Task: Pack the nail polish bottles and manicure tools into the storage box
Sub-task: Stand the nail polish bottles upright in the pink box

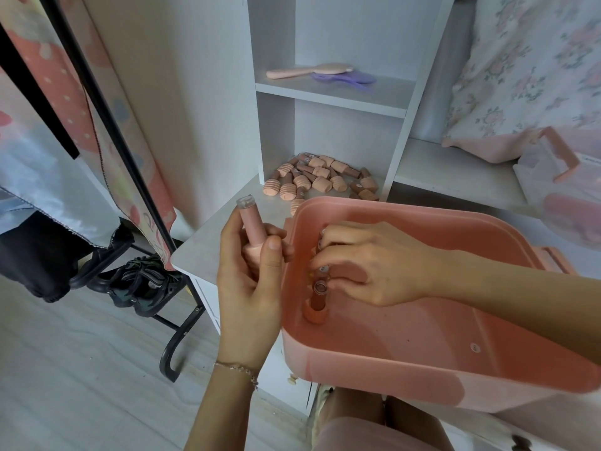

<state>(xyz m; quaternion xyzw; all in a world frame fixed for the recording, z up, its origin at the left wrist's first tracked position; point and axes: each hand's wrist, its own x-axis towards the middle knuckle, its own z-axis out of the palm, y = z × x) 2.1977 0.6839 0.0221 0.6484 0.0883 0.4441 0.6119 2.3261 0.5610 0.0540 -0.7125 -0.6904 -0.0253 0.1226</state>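
Pink storage box (422, 216) takes bottles from her right hand (367, 265), fingers curled on them at its left wall; best stand them snugly before her left hand (250, 284) passes its gripped bottle (252, 222).

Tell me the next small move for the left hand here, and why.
Probably pass the pink nail polish bottle gripped in the left hand into the pink plastic storage box. The right hand is already arranging bottles at the box's left wall, and a pile of bottles remains on the white shelf.
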